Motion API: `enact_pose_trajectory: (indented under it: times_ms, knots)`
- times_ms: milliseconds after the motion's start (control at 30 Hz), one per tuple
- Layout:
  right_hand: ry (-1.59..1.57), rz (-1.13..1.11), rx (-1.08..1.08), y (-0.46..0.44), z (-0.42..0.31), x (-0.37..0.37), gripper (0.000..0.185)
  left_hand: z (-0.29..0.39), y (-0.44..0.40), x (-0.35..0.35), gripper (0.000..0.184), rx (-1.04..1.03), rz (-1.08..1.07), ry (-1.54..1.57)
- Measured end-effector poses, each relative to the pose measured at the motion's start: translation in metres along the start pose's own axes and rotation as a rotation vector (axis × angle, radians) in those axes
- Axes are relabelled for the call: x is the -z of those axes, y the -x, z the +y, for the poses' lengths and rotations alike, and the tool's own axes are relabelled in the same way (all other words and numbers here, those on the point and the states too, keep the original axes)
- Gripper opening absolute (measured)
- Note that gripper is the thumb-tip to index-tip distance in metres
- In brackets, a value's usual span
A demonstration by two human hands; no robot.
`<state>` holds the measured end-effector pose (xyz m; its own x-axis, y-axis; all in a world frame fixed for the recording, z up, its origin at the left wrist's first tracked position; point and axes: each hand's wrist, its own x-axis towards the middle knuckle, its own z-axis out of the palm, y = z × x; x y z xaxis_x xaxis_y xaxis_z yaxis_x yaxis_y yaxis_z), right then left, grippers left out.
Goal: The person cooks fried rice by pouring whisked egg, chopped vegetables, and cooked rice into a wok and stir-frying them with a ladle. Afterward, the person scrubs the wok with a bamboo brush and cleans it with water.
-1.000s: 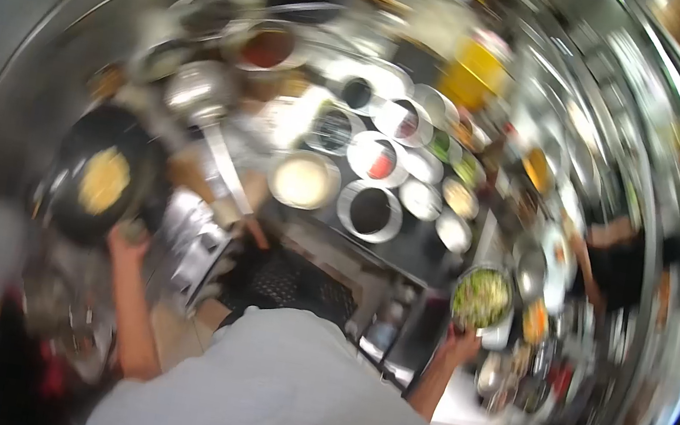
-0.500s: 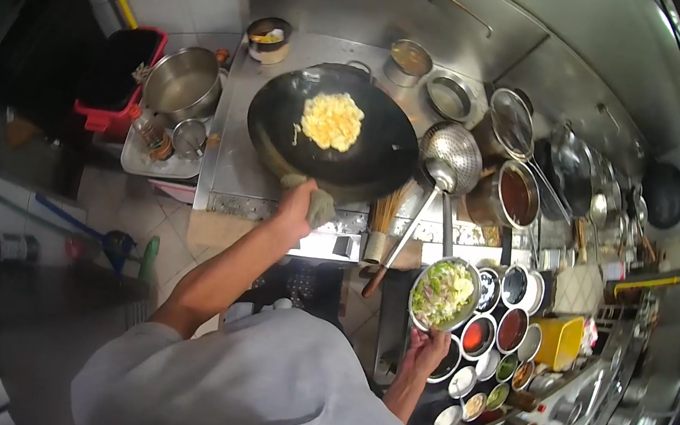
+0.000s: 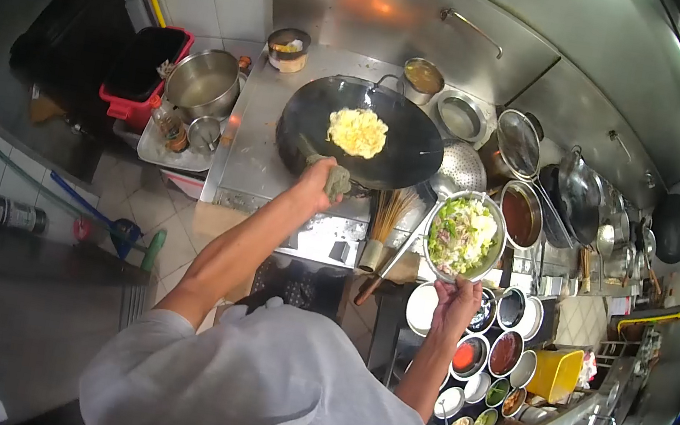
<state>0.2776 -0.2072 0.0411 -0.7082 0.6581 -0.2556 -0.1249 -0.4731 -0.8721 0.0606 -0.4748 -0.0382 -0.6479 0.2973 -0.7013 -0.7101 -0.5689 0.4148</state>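
Note:
My left hand is closed on the near edge of a black wok, with a folded grey-green cloth in its grip. A pale yellow mass of what looks like scrambled egg lies in the wok. My right hand grips the near rim of a metal bowl, fingers partly hidden beneath it. Chopped greens with pinkish and white pieces fill the bowl, which is held up to the right of the wok. Behind the bowl is a perforated skimmer, partly covered.
A bamboo brush and a wooden-ended handle stand at the stove's front edge. Pots of sauce, one red-brown, sit on the right. Several seasoning bowls and a yellow container are nearer me. A steel pot stands left.
My right hand has lifted the bowl of greens up and forward, closer to the wok. My left hand stays on the wok, and the view has shifted slightly.

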Motion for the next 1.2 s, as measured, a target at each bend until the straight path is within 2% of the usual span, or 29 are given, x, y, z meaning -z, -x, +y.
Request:
enact_pose_trajectory:
  times_ms: [100,200,267,300,367,500,633,700,767,833,900,967,1033,1067,1100,1167,1200]
  knots:
    - [-0.008,-0.011,0.021,-0.007,-0.009,-0.004,0.021,-0.048,0.009,0.028,0.016,-0.116,0.038,0.033]
    - [0.017,-0.029,0.015,-0.006,-0.018,-0.011,0.02,-0.105,0.084,0.031,0.023,-0.452,0.073,0.073]
    - [0.067,-0.037,0.012,0.0,-0.023,-0.016,0.021,-0.11,0.1,0.037,0.025,-0.439,0.031,0.143]
    - [0.082,-0.04,0.004,-0.001,-0.021,-0.015,0.022,-0.114,0.068,0.06,0.016,-0.338,0.064,0.086]
    - [0.135,-0.112,-0.035,-0.01,-0.015,-0.019,0.023,-0.092,0.036,0.061,0.008,-0.224,0.06,0.073]
    - [0.202,-0.197,-0.111,-0.039,0.01,-0.042,0.025,-0.079,0.031,0.052,0.009,-0.195,0.048,0.101]
    - [0.333,-0.281,-0.081,-0.079,0.043,-0.092,0.025,-0.096,0.029,0.067,0.011,-0.207,0.076,0.093]
    - [0.476,-0.342,-0.028,-0.114,0.068,-0.114,0.018,-0.098,0.033,0.068,0.011,-0.232,0.083,0.072]
    - [0.741,-0.318,0.098,-0.132,0.081,-0.147,0.012,-0.097,0.041,0.065,0.011,-0.225,0.081,0.105]
    - [1.214,-0.32,0.664,-0.149,0.111,-0.172,0.01,-0.096,0.042,0.071,0.013,-0.247,0.072,0.094]
    - [1.259,-0.411,1.034,-0.151,0.14,-0.194,0.021,-0.093,0.04,0.075,0.012,-0.249,0.074,0.096]
    - [1.595,-0.528,1.014,-0.149,0.178,-0.205,0.025,-0.093,0.038,0.077,0.012,-0.244,0.078,0.095]
    - [1.852,-0.664,1.234,-0.162,0.215,-0.208,0.026,-0.09,0.037,0.08,0.011,-0.232,0.081,0.055]
    - [1.924,-0.641,1.266,-0.17,0.22,-0.208,0.021,-0.088,0.033,0.082,0.011,-0.212,0.06,0.057]
    - [1.93,-0.629,1.255,-0.172,0.213,-0.211,0.021,-0.085,0.028,0.084,0.011,-0.191,0.037,0.057]
    - [1.755,-0.41,1.345,-0.166,0.178,-0.214,0.013,-0.082,0.023,0.085,0.011,-0.204,0.039,0.053]
    - [1.638,-0.344,1.259,-0.159,0.156,-0.21,0.013,-0.083,0.022,0.086,0.01,-0.224,0.045,0.055]
